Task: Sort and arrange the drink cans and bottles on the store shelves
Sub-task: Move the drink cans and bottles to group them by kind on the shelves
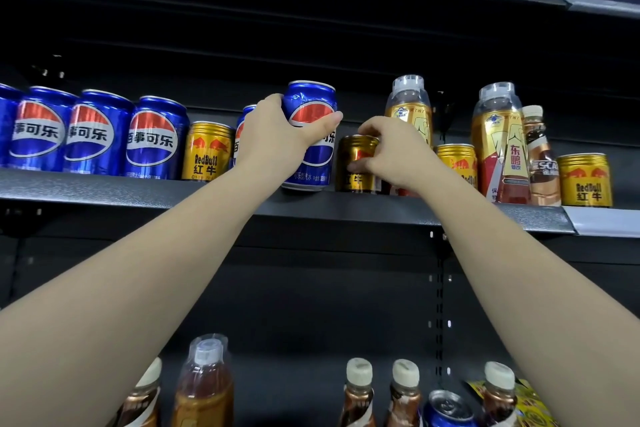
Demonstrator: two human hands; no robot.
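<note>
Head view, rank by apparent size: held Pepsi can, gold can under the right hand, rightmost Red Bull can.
1. Pepsi can, left hand gripping it.
2-3. Gold can under the right hand and rightmost Red Bull can: look alike, unranked.

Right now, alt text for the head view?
Two bare arms reach up to a dark store shelf: the left hand grips a blue Pepsi can, the right hand pinches a gold Red Bull can beside it. More Pepsi cans stand left, gold bottles and Red Bull cans right; brown bottles sit below.
</note>
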